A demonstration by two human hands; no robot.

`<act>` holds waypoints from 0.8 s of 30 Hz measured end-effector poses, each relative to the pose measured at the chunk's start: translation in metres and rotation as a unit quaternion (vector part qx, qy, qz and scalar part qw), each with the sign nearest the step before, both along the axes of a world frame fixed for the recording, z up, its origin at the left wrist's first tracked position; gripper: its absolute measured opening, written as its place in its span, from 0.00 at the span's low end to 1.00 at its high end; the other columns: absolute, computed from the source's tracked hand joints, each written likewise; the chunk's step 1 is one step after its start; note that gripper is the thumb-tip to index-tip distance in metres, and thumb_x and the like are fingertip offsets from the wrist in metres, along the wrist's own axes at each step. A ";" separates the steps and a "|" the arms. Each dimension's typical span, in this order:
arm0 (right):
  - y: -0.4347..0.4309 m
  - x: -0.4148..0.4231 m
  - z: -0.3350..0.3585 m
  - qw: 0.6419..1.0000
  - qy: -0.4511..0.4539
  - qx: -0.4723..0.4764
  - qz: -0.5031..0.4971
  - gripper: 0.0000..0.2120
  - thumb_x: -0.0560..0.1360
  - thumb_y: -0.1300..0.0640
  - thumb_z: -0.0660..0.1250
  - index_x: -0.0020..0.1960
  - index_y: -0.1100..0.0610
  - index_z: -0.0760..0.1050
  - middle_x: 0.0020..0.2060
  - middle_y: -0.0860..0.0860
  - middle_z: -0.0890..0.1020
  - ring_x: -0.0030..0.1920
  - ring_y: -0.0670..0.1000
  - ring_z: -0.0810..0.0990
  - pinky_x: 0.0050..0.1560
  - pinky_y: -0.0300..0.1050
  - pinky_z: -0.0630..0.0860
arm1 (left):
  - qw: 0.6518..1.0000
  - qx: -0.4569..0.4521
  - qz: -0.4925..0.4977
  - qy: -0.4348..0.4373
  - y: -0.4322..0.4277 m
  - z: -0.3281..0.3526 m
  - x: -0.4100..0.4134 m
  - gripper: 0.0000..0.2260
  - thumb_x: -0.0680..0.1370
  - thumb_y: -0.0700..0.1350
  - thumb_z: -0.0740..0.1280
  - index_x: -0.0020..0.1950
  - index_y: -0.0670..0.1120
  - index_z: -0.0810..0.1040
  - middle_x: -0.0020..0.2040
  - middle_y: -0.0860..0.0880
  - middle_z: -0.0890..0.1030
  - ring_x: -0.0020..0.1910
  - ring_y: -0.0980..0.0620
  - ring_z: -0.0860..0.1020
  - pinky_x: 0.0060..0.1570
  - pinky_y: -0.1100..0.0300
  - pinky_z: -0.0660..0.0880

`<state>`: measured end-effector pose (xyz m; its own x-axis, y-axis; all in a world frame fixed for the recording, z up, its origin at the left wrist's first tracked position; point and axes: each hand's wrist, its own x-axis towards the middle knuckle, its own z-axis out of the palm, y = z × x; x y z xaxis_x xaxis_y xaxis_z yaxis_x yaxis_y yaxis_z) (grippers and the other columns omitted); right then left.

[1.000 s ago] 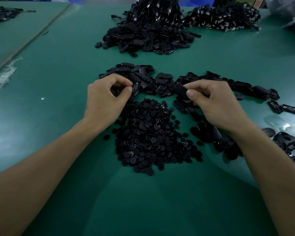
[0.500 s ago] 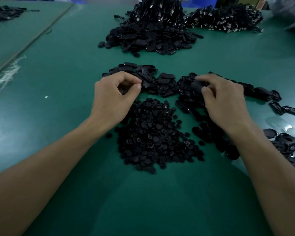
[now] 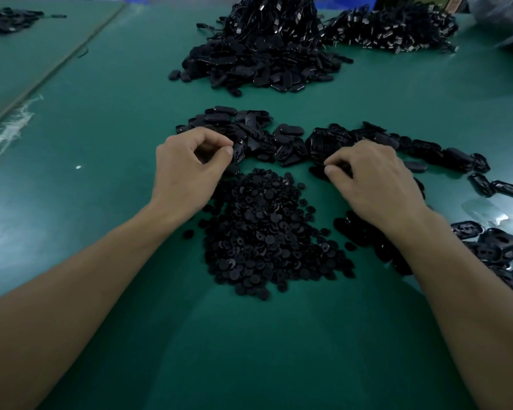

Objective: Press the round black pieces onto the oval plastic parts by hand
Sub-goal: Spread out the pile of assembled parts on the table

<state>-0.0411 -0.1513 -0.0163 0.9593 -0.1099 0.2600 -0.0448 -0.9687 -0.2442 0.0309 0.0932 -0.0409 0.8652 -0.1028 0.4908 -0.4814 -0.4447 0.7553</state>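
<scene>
Head view: two bare forearms reach from the near edge over a green counter (image 3: pixel 107 137).
Left hand (image 3: pixel 187 173): fingers curled, with thumb and forefinger pinching the edge of one oval part (image 3: pixel 239 150) at the left end of the oval strip.
Round pieces (image 3: pixel 264 232): small matte black discs, some with a centre hole, heaped between the two wrists and just near of the oval strip.
Oval strip (image 3: pixel 282 134): glossy black oval plastic parts lie loose across the middle, then run right and curve nearer along the right forearm.
Right hand (image 3: pixel 376 179): knuckles up, fingers curled down onto the strip. Something dark sits under the fingertips, but I cannot tell whether it is gripped.
Hard to make out: single pieces blur, black on black. The right forearm covers part of the strip, and the right edge cuts off more ovals.
Far piles: a mound of oval parts with cords (image 3: pixel 264 54), and to its right a corded heap (image 3: pixel 397 28).
Surface: a second counter (image 3: pixel 27 54) at far left, white frayed threads (image 3: pixel 9 125) by its edge, and a clear film scrap (image 3: pixel 483 213) at right.
</scene>
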 end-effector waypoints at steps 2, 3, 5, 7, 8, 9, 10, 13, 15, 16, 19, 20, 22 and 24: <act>-0.005 0.003 -0.002 1.000 -0.005 0.030 -0.005 0.10 0.82 0.51 0.64 0.56 0.52 0.83 0.51 0.51 0.81 0.52 0.54 0.79 0.52 0.50 0.75 | 1.000 -0.001 -0.001 0.000 0.000 0.000 0.000 0.09 0.77 0.44 0.71 0.43 0.60 0.81 0.39 0.61 0.83 0.39 0.60 0.81 0.40 0.70 0.76; -0.008 0.005 -0.003 0.999 -0.005 0.049 -0.008 0.09 0.82 0.52 0.65 0.55 0.52 0.83 0.51 0.52 0.82 0.52 0.53 0.79 0.55 0.52 0.77 | 1.000 -0.003 -0.002 0.002 0.000 0.000 0.000 0.09 0.77 0.44 0.71 0.43 0.60 0.81 0.39 0.60 0.83 0.39 0.60 0.81 0.40 0.70 0.77; -0.012 0.008 -0.004 0.996 -0.010 0.092 -0.018 0.09 0.82 0.52 0.64 0.55 0.53 0.82 0.51 0.51 0.83 0.53 0.53 0.80 0.58 0.56 0.77 | 1.000 -0.004 -0.002 0.002 0.000 0.000 0.000 0.09 0.77 0.44 0.71 0.42 0.60 0.80 0.39 0.61 0.83 0.39 0.60 0.81 0.40 0.70 0.76; -0.014 0.010 -0.005 0.990 -0.030 0.133 -0.034 0.10 0.82 0.52 0.64 0.54 0.54 0.82 0.46 0.48 0.82 0.50 0.52 0.80 0.55 0.54 0.78 | 1.000 -0.004 -0.001 0.002 0.000 0.000 0.001 0.10 0.77 0.44 0.71 0.42 0.60 0.80 0.38 0.62 0.82 0.38 0.62 0.80 0.40 0.72 0.75; -0.016 0.011 -0.005 0.987 -0.041 0.149 -0.042 0.10 0.83 0.52 0.63 0.53 0.55 0.82 0.43 0.47 0.81 0.49 0.52 0.80 0.53 0.53 0.78 | 1.000 -0.004 -0.001 0.003 0.000 0.000 0.001 0.10 0.77 0.44 0.71 0.42 0.60 0.80 0.38 0.62 0.82 0.38 0.63 0.80 0.40 0.72 0.75; -0.017 0.012 -0.006 0.984 -0.051 0.161 -0.051 0.11 0.83 0.52 0.63 0.52 0.56 0.82 0.42 0.48 0.81 0.47 0.53 0.80 0.52 0.52 0.78 | 1.000 -0.006 -0.002 0.005 0.001 -0.001 0.001 0.09 0.77 0.44 0.71 0.42 0.60 0.81 0.38 0.62 0.82 0.38 0.64 0.80 0.40 0.73 0.74; -0.018 0.013 -0.006 0.982 -0.060 0.171 -0.059 0.11 0.83 0.52 0.62 0.51 0.56 0.82 0.41 0.50 0.82 0.44 0.53 0.80 0.49 0.51 0.78 | 1.000 -0.006 -0.003 0.006 0.001 -0.001 0.001 0.09 0.77 0.44 0.71 0.42 0.60 0.81 0.38 0.62 0.82 0.38 0.64 0.80 0.40 0.73 0.74; -0.022 0.013 -0.006 0.971 -0.082 0.209 -0.078 0.14 0.83 0.53 0.62 0.47 0.61 0.81 0.39 0.59 0.83 0.38 0.58 0.79 0.37 0.42 0.73 | 1.000 -0.008 -0.003 0.007 0.001 -0.002 0.001 0.09 0.77 0.44 0.71 0.42 0.60 0.81 0.38 0.62 0.83 0.38 0.64 0.80 0.40 0.73 0.74; -0.025 0.014 -0.005 0.966 -0.086 0.230 -0.087 0.15 0.82 0.53 0.62 0.45 0.62 0.80 0.38 0.57 0.84 0.40 0.57 0.82 0.35 0.33 0.71 | 1.000 -0.010 -0.003 0.009 0.001 -0.002 0.001 0.09 0.77 0.44 0.71 0.43 0.59 0.81 0.38 0.62 0.83 0.38 0.64 0.80 0.40 0.73 0.75; -0.026 0.015 -0.004 0.964 -0.085 0.234 -0.089 0.14 0.82 0.53 0.63 0.44 0.59 0.80 0.37 0.53 0.84 0.40 0.52 0.82 0.33 0.29 0.70 | 1.000 -0.010 -0.003 0.009 0.001 -0.002 0.001 0.08 0.77 0.44 0.71 0.43 0.59 0.81 0.38 0.62 0.83 0.38 0.64 0.80 0.40 0.73 0.75; -0.027 0.015 -0.005 0.965 -0.073 0.239 -0.079 0.09 0.82 0.53 0.64 0.49 0.52 0.83 0.36 0.41 0.81 0.35 0.37 0.79 0.30 0.22 0.66 | 1.000 -0.006 -0.004 0.006 0.001 -0.001 0.001 0.08 0.77 0.44 0.71 0.43 0.58 0.81 0.39 0.62 0.83 0.38 0.64 0.80 0.40 0.73 0.75; -0.027 0.014 -0.005 0.966 -0.067 0.239 -0.067 0.09 0.82 0.53 0.64 0.53 0.52 0.83 0.37 0.39 0.80 0.36 0.37 0.79 0.31 0.21 0.66 | 1.000 -0.004 -0.004 0.005 0.001 -0.001 0.001 0.08 0.77 0.44 0.71 0.43 0.58 0.81 0.39 0.61 0.83 0.38 0.64 0.80 0.40 0.73 0.75; -0.024 0.012 -0.005 0.969 -0.041 0.242 -0.029 0.12 0.83 0.55 0.62 0.63 0.50 0.80 0.41 0.40 0.82 0.43 0.41 0.81 0.36 0.19 0.67 | 1.000 -0.002 -0.004 0.005 0.001 -0.001 0.001 0.09 0.77 0.45 0.71 0.42 0.60 0.81 0.39 0.61 0.83 0.38 0.63 0.81 0.40 0.73 0.75; -0.023 0.010 -0.003 0.971 -0.026 0.238 0.003 0.17 0.84 0.58 0.59 0.70 0.47 0.75 0.48 0.42 0.83 0.51 0.41 0.79 0.45 0.19 0.65 | 1.000 -0.002 -0.006 0.006 0.001 -0.001 0.001 0.10 0.77 0.45 0.71 0.42 0.61 0.80 0.39 0.61 0.83 0.38 0.62 0.81 0.40 0.72 0.75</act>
